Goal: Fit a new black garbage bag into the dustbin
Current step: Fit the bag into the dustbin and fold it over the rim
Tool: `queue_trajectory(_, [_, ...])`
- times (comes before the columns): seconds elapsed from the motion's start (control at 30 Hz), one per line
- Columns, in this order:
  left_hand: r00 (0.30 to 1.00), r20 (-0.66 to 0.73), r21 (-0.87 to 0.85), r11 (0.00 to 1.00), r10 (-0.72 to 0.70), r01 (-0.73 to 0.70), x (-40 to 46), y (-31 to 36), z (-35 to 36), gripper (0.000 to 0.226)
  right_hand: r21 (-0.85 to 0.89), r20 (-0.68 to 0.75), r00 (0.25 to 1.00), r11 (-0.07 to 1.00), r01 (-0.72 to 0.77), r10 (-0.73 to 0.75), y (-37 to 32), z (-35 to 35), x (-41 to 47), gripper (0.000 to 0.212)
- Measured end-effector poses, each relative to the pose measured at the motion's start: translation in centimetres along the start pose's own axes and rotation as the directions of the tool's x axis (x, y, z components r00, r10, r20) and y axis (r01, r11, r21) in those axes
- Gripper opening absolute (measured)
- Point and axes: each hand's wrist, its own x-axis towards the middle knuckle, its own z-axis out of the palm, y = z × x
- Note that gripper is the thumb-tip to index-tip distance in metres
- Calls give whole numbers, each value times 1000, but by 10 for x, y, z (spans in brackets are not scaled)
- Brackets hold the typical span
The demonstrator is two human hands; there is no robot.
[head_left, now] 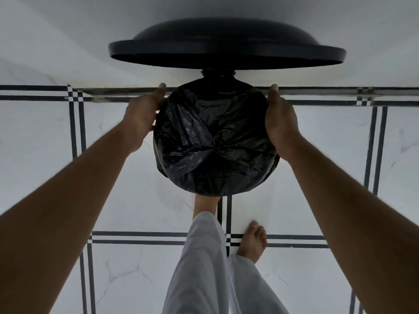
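— Nearest: white trouser legs [204, 268], one bare foot [252, 241] on the tiled floor [136, 211], the other under the near edge of the bin.
— Hands?
— Left hand [142, 114] and right hand [280, 120] pressed flat against opposite sides of the dustbin rim, over the black garbage bag [213, 141].
— Bag?
— Stretched across the mouth, crumpled inward. Lid [226, 49] raised at far side.

Under us, the floor [56, 137]: glossy white marble-look tiles with faint grey veins. Thin paired black lines [136, 237] cut between the tiles, breaking into little checkered squares [76, 95] wherever they cross. Up top, a plain white wall [68, 23] meets the floor along a dark double stripe. Light is soft and dim, the floor brightest near the middle.
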Motion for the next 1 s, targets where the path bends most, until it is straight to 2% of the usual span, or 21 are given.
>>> queue_trajectory(0.1, [997, -48, -20, 998, 53, -54, -8, -19, -7, 28, -5, -21, 997, 997, 74, -74, 6, -1, -8, 58])
queue_trajectory(0.23, [995, 14, -106, 989, -100, 100, 1, -32, -6, 14, -5, -15, 995, 995, 98, -98, 19, 5, -14, 56])
queue_trajectory(0.37, [989, -11, -15, 989, -149, 149, 27, -21, -3, 29, -36, -45, 994, 994, 100, -102, 22, 16, -15, 56])
queue_trajectory(0.47, [989, -44, 43, 989, -141, 143, 34, -12, 1, 18, -62, -53, 993, 993, 105, -108, 24, 17, -14, 59])
queue_trajectory(0.53, [971, -238, 105, 994, -15, 41, 22, -6, 3, 13, -56, -44, 994, 993, 100, -103, 24, 16, -14, 60])
queue_trajectory(0.6, [851, -442, 289, 943, 283, -163, -8, -5, 11, 20, -57, -35, 995, 994, 94, -96, 23, 16, -15, 60])
queue_trajectory(0.63, [785, -418, 391, 871, 456, -298, -29, -7, 20, 21, -64, -29, 995, 993, 96, -98, 22, 17, -15, 60])
queue_trajectory(0.7, [692, -153, 527, 650, 706, -547, -66, -12, 51, 20, -84, -26, 994, 991, 100, -103, 22, 17, -15, 59])
queue_trajectory(0.77, [629, 117, 613, 442, 768, -655, -76, -28, 83, 22, -98, -26, 994, 990, 104, -107, 23, 18, -15, 58])
queue_trajectory(0.8, [644, 159, 637, 421, 748, -646, -71, -35, 97, 24, -96, -28, 993, 989, 110, -113, 24, 18, -15, 59])
queue_trajectory(0.87, [769, 122, 658, 529, 627, -536, -47, -45, 113, 29, -89, -34, 991, 988, 124, -128, 26, 19, -16, 60])
queue_trajectory(0.93, [919, 103, 643, 679, 380, -353, -20, -49, 124, 37, -94, -48, 989, 986, 137, -142, 29, 18, -15, 61])
queue_trajectory(1.0, [979, 156, 644, 738, 131, -201, 4, -50, 133, 53, -107, -64, 984, 982, 157, -165, 32, 21, -15, 62])
